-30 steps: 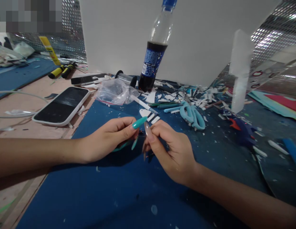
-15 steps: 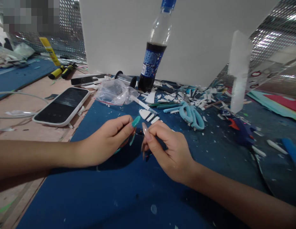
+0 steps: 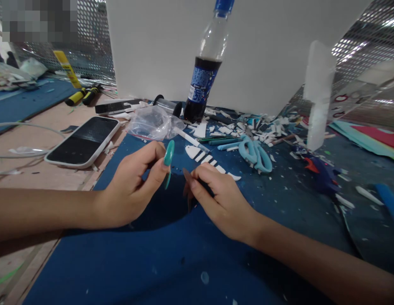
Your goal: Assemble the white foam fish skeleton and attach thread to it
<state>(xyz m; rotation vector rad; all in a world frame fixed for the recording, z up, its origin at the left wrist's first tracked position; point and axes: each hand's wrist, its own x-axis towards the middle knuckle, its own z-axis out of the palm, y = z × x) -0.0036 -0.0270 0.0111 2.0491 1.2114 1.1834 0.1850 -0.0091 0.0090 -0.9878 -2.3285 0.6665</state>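
Note:
My left hand (image 3: 136,186) is raised over the blue mat (image 3: 133,262), thumb and index finger pinched together, with long teal nails. My right hand (image 3: 225,199) faces it a short gap away, its thumb and fingers also pinched, the long nails pinkish brown. Anything between either hand's fingertips is too thin or hidden to make out. Just beyond my right hand lies a row of flat white cut pieces (image 3: 203,157) set out like a fish skeleton: a rounded head with a small hole, several bars and a tail.
Behind stand a cola bottle (image 3: 201,80) and a white board (image 3: 146,51). Light-blue scissors (image 3: 255,154), a plastic bag (image 3: 154,123), a spool (image 3: 167,106) and white scraps (image 3: 273,127) lie nearby. A phone (image 3: 84,142) is left; a glue gun (image 3: 322,173) is right.
My left hand has drawn back to the left, widening the gap between the hands. My right hand has shifted slightly left and down, showing more of the white pieces.

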